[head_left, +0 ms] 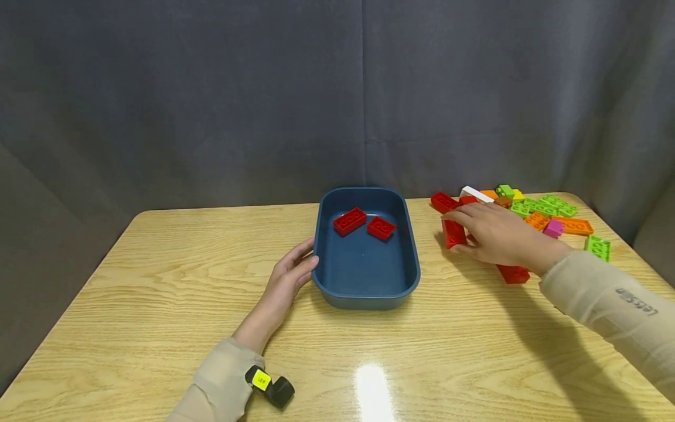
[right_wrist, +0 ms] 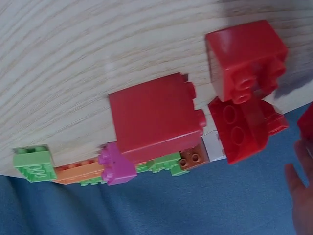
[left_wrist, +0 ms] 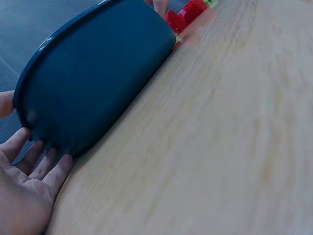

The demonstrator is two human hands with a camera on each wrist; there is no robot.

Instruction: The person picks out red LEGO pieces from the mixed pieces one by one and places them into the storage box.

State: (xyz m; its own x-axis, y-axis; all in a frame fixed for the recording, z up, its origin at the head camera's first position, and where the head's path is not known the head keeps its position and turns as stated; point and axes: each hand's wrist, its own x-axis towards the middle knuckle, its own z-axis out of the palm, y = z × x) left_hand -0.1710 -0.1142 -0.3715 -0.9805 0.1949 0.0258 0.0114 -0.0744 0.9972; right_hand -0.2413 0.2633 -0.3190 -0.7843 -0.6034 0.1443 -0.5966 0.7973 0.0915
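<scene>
A dark blue bin [head_left: 364,303] stands on the wooden table with two red toy bricks [head_left: 350,221] inside. My left hand [head_left: 290,269] touches the bin's left side; in the left wrist view its fingertips rest against the outer wall [left_wrist: 93,73]. To the right of the bin, my right hand [head_left: 493,231] pinches a red toy brick [head_left: 453,234] between thumb and fingers. Other red bricks [right_wrist: 156,115] lie about this hand, one of them [head_left: 513,274] partly under the wrist. The right wrist view cuts off most of the hand [right_wrist: 302,191].
Behind and right of my right hand lie several loose bricks: green [head_left: 598,247], orange [head_left: 575,225], magenta [head_left: 554,228], white [head_left: 476,194], brown and yellow. A dark grey curtain [head_left: 237,105] hangs along the table's far edge.
</scene>
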